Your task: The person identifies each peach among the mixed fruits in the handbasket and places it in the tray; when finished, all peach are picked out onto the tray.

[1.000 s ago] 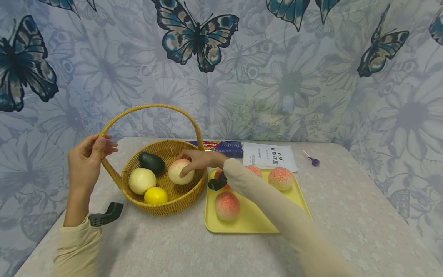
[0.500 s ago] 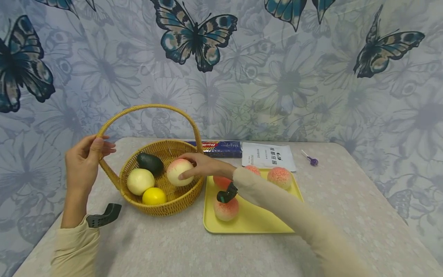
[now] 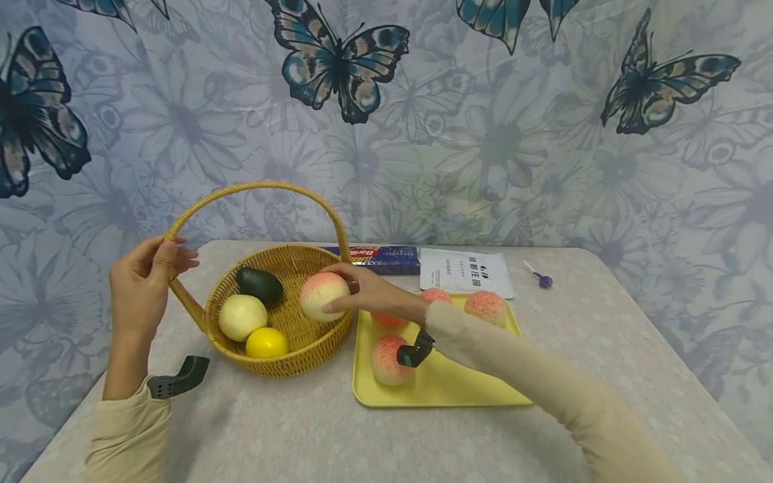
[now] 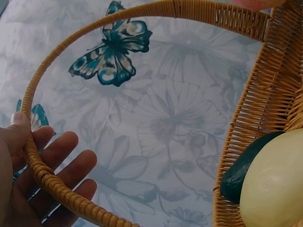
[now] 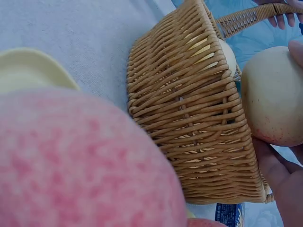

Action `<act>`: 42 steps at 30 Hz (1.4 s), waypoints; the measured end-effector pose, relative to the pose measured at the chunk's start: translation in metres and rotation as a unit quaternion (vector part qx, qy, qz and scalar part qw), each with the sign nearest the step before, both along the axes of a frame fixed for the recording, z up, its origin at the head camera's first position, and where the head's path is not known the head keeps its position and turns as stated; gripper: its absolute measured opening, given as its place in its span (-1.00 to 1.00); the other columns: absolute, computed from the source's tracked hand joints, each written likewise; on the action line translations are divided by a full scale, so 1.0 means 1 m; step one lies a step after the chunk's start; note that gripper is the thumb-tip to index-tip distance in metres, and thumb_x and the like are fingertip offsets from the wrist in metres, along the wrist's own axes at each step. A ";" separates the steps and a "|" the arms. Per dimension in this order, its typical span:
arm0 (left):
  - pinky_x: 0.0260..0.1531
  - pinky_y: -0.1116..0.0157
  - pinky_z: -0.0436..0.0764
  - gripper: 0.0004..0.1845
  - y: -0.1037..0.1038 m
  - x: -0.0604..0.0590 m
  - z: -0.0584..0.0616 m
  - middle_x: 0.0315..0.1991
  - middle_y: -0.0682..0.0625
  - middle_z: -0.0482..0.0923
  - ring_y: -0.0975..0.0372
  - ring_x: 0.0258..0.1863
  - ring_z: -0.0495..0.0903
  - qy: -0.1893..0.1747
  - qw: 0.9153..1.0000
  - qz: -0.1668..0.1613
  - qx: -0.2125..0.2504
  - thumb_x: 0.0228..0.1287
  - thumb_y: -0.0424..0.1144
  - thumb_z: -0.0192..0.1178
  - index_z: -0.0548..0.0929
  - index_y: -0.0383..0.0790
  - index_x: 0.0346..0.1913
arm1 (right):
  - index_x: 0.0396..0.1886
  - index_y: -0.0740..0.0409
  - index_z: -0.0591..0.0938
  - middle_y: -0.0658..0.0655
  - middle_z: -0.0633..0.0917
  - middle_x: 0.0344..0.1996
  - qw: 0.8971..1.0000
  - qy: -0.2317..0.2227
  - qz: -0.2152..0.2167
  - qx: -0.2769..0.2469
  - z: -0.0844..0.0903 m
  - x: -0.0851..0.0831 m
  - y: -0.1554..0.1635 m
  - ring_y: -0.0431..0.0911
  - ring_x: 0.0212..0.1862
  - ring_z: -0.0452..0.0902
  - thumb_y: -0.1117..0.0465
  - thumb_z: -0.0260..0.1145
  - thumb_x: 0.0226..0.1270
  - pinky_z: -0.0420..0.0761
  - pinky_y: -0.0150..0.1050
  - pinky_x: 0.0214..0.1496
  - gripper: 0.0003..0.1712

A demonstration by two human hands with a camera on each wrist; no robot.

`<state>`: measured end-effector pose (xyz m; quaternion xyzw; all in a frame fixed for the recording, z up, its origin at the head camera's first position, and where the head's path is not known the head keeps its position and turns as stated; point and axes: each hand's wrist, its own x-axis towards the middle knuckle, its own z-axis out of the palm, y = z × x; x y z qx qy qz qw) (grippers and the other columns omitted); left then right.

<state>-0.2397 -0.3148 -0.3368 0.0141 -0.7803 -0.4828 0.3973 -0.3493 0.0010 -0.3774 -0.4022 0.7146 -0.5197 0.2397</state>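
Your right hand [image 3: 370,292] grips the peach [image 3: 325,296], fingers curled over its far side and thumb underneath. The fruit hangs just above the right inner rim of the wicker basket [image 3: 284,359], clear of the weave. It lies to the left of your palm, and the yellow tray [image 3: 447,389] sits the other way, just beside the basket on the right (round fruit, so no long axis to line up). Your left hand [image 3: 141,285] holds the basket handle [image 3: 253,190] on its left leg, thumb on the near side and fingers lying fairly straight behind it, so the right hand is the one on the fruit.

Hidden: your right sleeve covers part of the tray and one peach there. The right wrist view is mostly a blurred pink peach [image 5: 80,161] up close. The fingertips on the peach's far side can't be made out.
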 end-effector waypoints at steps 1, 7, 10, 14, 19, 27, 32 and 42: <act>-0.22 0.59 0.61 -0.69 0.000 0.000 0.000 -0.35 0.07 0.66 0.33 -0.33 0.68 0.000 1.000 0.001 0.000 0.43 -0.19 0.05 0.64 -0.33 0.02 | 0.33 -0.04 0.37 0.05 0.53 0.13 1.000 -0.001 0.005 -0.006 0.000 0.000 0.002 -0.12 0.09 0.53 0.22 0.40 0.19 0.61 -0.24 0.05 -0.30; -0.22 0.59 0.60 -0.69 0.002 0.001 0.000 -0.36 0.12 0.66 0.34 -0.33 0.67 0.000 1.000 0.005 -0.005 0.43 -0.18 0.05 0.64 -0.31 0.02 | 0.35 -0.03 0.36 0.06 0.54 0.13 1.000 -0.004 0.009 -0.015 0.000 0.003 0.011 -0.13 0.09 0.51 0.25 0.40 0.18 0.57 -0.24 0.10 -0.27; -0.23 0.59 0.60 -0.68 0.002 0.001 0.000 -0.36 0.15 0.66 0.36 -0.34 0.67 0.002 1.000 0.006 -0.009 0.43 -0.17 0.05 0.64 -0.32 0.02 | 0.35 -0.03 0.36 0.05 0.54 0.14 1.000 0.000 -0.004 -0.015 0.000 0.005 0.014 -0.14 0.09 0.51 0.26 0.41 0.16 0.56 -0.25 0.11 -0.26; -0.23 0.59 0.61 -0.67 0.002 0.001 0.000 -0.37 0.17 0.66 0.37 -0.34 0.67 0.004 1.000 0.006 -0.011 0.43 -0.16 0.05 0.64 -0.34 0.02 | 0.36 0.02 0.36 0.07 0.53 0.14 1.000 0.003 -0.012 -0.020 -0.001 0.006 0.018 -0.13 0.09 0.52 0.27 0.41 0.16 0.56 -0.26 0.12 -0.25; -0.23 0.59 0.61 -0.66 0.003 0.001 0.000 -0.37 0.18 0.66 0.37 -0.34 0.67 0.006 1.000 0.006 -0.013 0.43 -0.16 0.05 0.63 -0.37 0.02 | 0.37 0.05 0.32 0.08 0.52 0.16 1.000 0.002 -0.016 -0.016 0.000 0.009 0.023 -0.13 0.14 0.50 0.25 0.40 0.17 0.55 -0.26 0.14 -0.23; -0.23 0.59 0.60 -0.69 0.003 0.000 0.001 -0.37 0.20 0.66 0.38 -0.34 0.67 0.004 1.000 0.011 -0.015 0.43 -0.17 0.05 0.65 -0.31 0.01 | 0.39 0.08 0.28 0.07 0.46 0.23 1.000 -0.002 -0.019 -0.012 0.002 0.015 0.034 -0.09 0.24 0.43 0.27 0.41 0.15 0.47 -0.23 0.26 -0.20; -0.23 0.60 0.60 -0.69 0.002 0.000 0.001 -0.37 0.19 0.66 0.38 -0.33 0.67 0.004 1.000 0.012 -0.013 0.43 -0.18 0.05 0.65 -0.31 0.01 | 0.39 0.08 0.28 0.07 0.45 0.24 1.000 -0.004 -0.014 -0.015 0.000 0.020 0.040 -0.09 0.28 0.39 0.28 0.42 0.14 0.34 -0.15 0.38 -0.18; -0.22 0.60 0.60 -0.66 0.001 0.001 0.001 -0.36 0.13 0.65 0.37 -0.32 0.67 0.006 1.000 0.003 -0.010 0.43 -0.19 0.05 0.62 -0.41 0.02 | 0.40 -0.01 0.30 0.05 0.44 0.26 0.999 0.000 0.002 -0.040 -0.003 0.026 0.057 -0.08 0.24 0.43 0.30 0.40 0.17 0.42 -0.19 0.32 -0.20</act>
